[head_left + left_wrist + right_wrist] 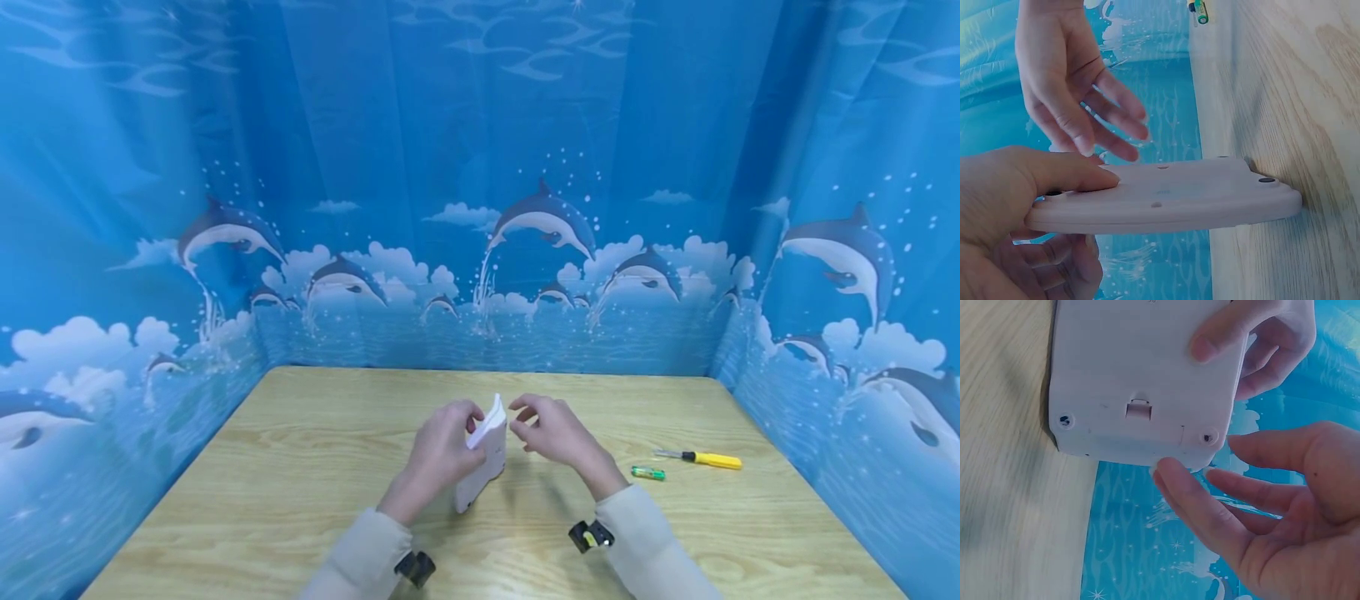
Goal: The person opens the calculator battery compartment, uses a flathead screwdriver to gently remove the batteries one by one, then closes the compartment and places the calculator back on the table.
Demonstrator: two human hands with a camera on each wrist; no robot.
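Observation:
A flat white plastic device (491, 450), shaped like a desk calculator, stands on edge on the table. Its back, with dark round feet, screw holes and a small latch, faces right; its front is hidden. My left hand (444, 442) grips it near the top, thumb (1085, 175) on the back and fingers on the far side. My right hand (553, 429) is just right of the device's upper end, fingers loosely bent and holding nothing. In the right wrist view, these fingers (1200, 509) are close to the device's end edge; contact is unclear there.
On the right of the wooden table (322, 442) lies a green battery (648, 473). Beyond it is a screwdriver (712, 460) with a yellow and black handle, its shaft pointing left. A blue dolphin-print curtain (465, 108) encloses the back and sides.

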